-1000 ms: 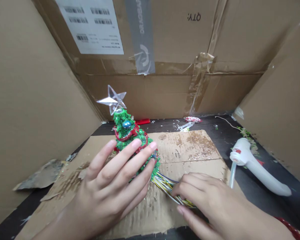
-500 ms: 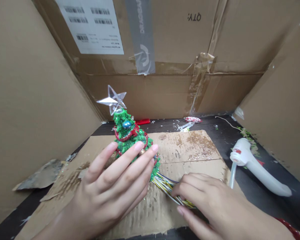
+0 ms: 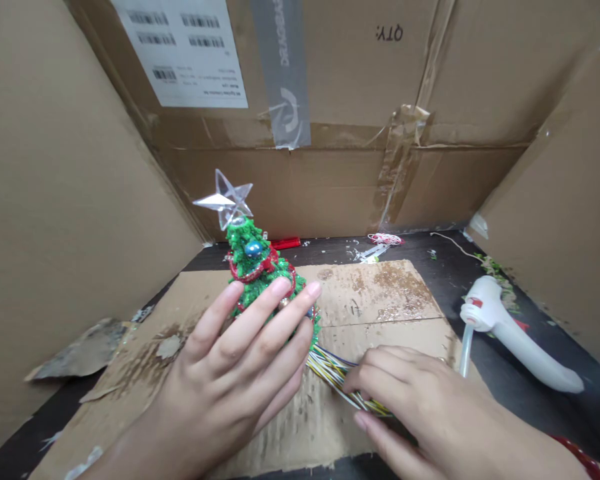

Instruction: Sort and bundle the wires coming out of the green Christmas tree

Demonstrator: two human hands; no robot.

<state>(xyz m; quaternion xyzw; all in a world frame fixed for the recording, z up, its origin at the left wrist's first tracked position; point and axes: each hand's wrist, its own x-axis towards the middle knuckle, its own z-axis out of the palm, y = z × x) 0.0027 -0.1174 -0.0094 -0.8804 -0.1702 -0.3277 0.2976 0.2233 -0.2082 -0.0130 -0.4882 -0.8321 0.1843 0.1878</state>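
A small green Christmas tree [image 3: 246, 239] leans to the left over the cardboard, trimmed with red garland, a blue bauble [image 3: 253, 249] and a clear star [image 3: 229, 201] on its tip. My left hand [image 3: 250, 360] lies across the front of the tree with fingers stretched out, hiding much of its lower part. From the tree's base runs a bundle of thin wires [image 3: 329, 368] in white, yellow and dark colours. My right hand [image 3: 410, 400] has its fingers closed round that bundle; the wires' far end is hidden under the palm.
A white glue gun [image 3: 515, 333] lies at the right. The stained cardboard sheet [image 3: 370, 293] covers the dark table. Behind it are a red stick-like object [image 3: 286, 243] and tangled red and white string [image 3: 386, 239]. Tall cardboard walls [image 3: 340, 187] stand at the back and sides.
My left hand has shifted slightly to the right across the tree, fingers still extended. My right hand, the wires and the tree look unmoved.
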